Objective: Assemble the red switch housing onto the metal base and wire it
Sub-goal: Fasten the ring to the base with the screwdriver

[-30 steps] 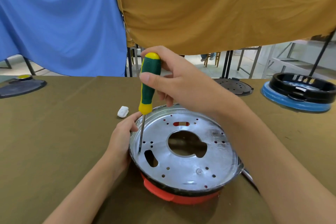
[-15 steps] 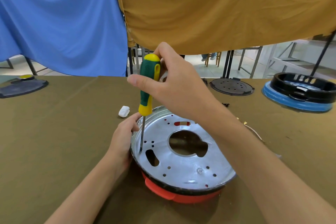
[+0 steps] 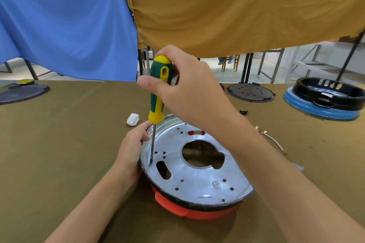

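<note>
Right hand (image 3: 189, 92) grips screwdriver (image 3: 158, 92) upright; left hand (image 3: 132, 144) apparently clasps metal base (image 3: 197, 179) rim.

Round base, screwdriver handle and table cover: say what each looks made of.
Round base: bare sheet metal, probably steel or aluminium; silvery, dully reflective, with punched holes. Screwdriver handle: moulded plastic, the green part likely rubbery; it looks textured, the yellow smooth. Table cover: woven cloth, matte olive, faintly creased.
</note>
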The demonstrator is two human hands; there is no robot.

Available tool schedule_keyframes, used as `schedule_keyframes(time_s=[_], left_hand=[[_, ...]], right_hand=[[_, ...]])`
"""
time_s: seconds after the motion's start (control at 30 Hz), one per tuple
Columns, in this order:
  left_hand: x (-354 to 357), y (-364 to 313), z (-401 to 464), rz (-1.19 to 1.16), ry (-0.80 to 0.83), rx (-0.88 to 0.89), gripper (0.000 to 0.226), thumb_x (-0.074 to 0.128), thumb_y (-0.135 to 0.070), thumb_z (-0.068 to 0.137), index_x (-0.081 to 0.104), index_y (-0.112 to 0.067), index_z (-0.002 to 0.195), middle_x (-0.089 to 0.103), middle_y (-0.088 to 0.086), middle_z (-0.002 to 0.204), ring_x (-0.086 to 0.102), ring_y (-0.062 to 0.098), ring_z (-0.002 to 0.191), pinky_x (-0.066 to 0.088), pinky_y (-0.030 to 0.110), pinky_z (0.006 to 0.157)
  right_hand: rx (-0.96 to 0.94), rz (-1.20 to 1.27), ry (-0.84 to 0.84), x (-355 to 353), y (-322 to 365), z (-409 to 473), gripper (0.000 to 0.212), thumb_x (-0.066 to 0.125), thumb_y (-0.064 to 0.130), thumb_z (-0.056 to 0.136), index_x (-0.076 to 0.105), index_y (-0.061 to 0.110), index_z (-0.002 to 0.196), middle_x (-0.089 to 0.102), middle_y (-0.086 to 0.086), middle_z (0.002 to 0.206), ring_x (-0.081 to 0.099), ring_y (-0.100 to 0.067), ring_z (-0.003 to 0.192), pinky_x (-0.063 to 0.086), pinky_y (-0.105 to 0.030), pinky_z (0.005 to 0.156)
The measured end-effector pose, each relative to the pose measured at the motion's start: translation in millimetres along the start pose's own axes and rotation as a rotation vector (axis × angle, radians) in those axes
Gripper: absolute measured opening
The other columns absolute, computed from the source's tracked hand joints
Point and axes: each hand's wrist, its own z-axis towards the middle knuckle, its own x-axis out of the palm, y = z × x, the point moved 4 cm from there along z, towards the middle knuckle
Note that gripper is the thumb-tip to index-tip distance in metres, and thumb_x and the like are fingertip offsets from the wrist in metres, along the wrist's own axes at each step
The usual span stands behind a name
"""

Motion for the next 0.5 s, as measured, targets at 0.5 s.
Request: schedule_keyframes(time_s=[0.5], left_hand=[[-1,5,3,-0.082,0.044,-0.037,0.059,0.067,-0.032,0.049,0.05,-0.027,0.105,0.04,0.001,0.111,0.039,0.029,0.09,0.042,0.048,0.085]], right_hand=[[0.017,0.263,0.181,-17,-4,5,0.021,0.062,0.027,0.097,0.065,0.008,0.106,0.064,-0.011,0.08,0.052,-0.01,0.058,0.043,-0.02,0.052]])
